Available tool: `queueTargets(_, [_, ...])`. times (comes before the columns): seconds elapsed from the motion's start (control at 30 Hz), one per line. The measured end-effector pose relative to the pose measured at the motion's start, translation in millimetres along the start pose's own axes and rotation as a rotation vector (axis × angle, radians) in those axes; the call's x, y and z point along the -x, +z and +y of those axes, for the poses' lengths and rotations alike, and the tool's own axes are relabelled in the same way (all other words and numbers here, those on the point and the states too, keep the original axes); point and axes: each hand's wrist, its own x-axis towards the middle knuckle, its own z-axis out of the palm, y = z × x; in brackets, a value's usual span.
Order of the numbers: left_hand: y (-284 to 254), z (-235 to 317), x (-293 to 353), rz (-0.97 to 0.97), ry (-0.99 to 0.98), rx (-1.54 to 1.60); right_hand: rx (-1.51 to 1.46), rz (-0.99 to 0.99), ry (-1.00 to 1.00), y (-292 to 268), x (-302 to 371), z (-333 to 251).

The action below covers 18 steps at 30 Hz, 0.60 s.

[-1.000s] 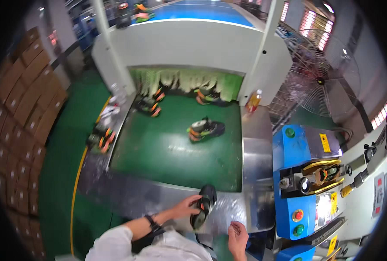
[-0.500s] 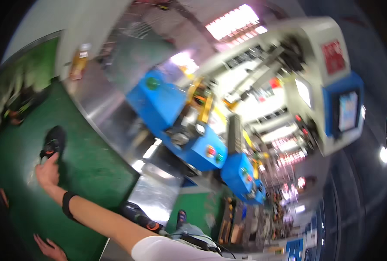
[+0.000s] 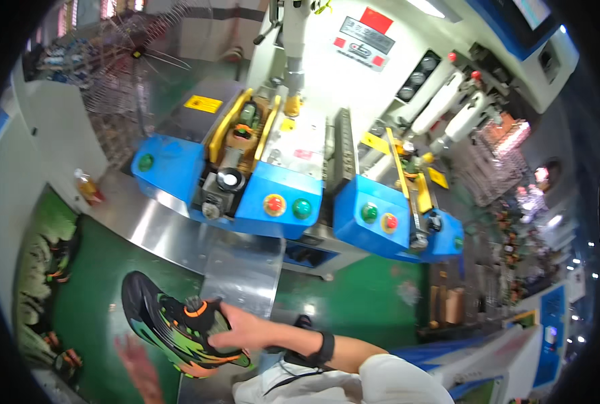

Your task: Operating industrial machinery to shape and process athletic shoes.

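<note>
The shoe (image 3: 172,326) lies out toward ten o'clock from the right hand (image 3: 242,330), whose fingers are clamped on its heel end; its long axis runs toe at ten to heel at four, over the green table (image 3: 101,283). The left hand (image 3: 138,365), farther off at eight, is too blurred to tell its fingers, its forearm cut off below.

Here's the shoe (image 3: 175,326), and most of the right hand's (image 3: 244,330) fingers are lost to sight around its collar! Just left of the shoe, the left hand (image 3: 137,362) is a smear, forearm cut off by the lower edge. Farther left, an orange-flecked one (image 3: 68,362) blurs badly; far beyond, rightward, a screen (image 3: 531,9) is cropped, and distant clutter (image 3: 510,249) is too small to tell.
</note>
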Motion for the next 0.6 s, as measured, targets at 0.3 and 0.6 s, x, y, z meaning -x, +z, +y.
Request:
queueTargets(0.3, [302.8, 9.9, -9.2, -0.143, -0.525, 0.174, 0.163, 0.224, -0.415, -82.9, 74.1, 46.6])
queueTargets(0.6, [435.9, -49.3, -171.8, -0.165, -0.042, -0.14, -0.253, 0.57, -0.229, -226.6, 114.5, 61.3])
